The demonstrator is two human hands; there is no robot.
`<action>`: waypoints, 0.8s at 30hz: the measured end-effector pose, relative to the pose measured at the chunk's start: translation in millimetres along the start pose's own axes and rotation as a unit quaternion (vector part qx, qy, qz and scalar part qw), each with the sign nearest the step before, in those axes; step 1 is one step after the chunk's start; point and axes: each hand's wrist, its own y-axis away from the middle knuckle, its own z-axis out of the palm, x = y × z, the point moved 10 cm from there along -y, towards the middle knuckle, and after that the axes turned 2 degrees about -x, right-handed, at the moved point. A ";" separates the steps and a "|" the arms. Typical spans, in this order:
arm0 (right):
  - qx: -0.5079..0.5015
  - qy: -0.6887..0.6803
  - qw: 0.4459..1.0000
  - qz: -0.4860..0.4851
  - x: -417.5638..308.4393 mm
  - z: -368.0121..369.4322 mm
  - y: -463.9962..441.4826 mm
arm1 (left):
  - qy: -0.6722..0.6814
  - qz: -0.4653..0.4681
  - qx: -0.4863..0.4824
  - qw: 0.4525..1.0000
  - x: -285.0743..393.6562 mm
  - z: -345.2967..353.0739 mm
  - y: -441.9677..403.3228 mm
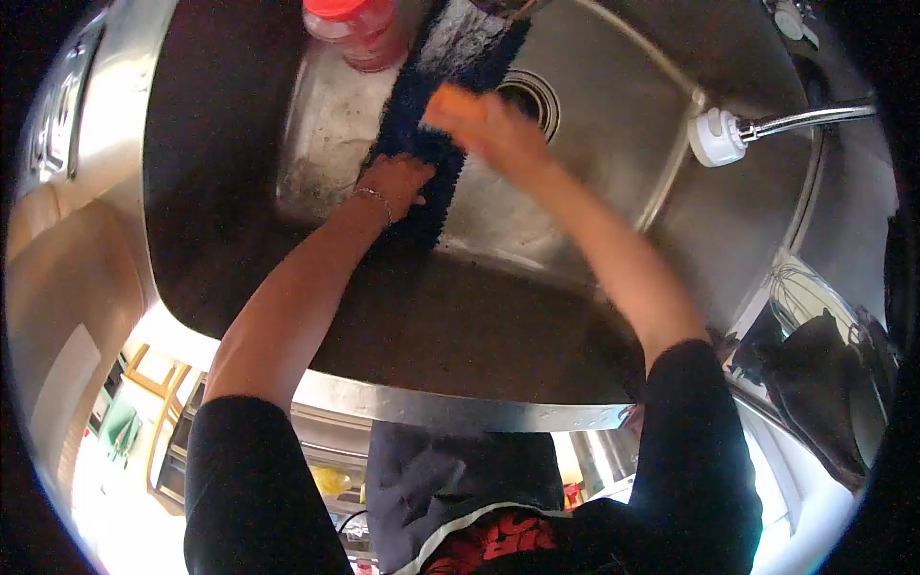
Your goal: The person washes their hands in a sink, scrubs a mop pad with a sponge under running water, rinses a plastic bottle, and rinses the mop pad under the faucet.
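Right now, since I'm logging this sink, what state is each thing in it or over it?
Dark blue mat: spread out, white suds at far end
Orange scrubber: held on or just above mat
Left hand: on mat
Right hand: gripping scrubber, blurred
Red-lidded container: closed, partly out of frame
Drain: partly hidden
White faucet head: no water visible

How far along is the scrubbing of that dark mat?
Probably partway. The far end of the mat carries what look like white suds, so soaping seems under way there. In hand: the right hand holds an orange block over the middle, and the left hand is on the mat. Likely left: the near end, which shows no suds, then rinsing.
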 end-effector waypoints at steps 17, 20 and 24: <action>0.069 0.141 0.983 0.092 37.4 -38.5 -33.6 | 0.023 0.031 -0.023 0.999 -0.7 13.7 -16.4; 0.031 0.155 0.980 -0.123 19.2 -13.0 -29.9 | 0.021 0.007 -0.081 0.996 -2.2 18.4 -10.4; 0.151 0.142 0.961 0.181 60.9 -94.8 -46.9 | 0.018 0.016 -0.068 0.997 3.0 16.2 -11.4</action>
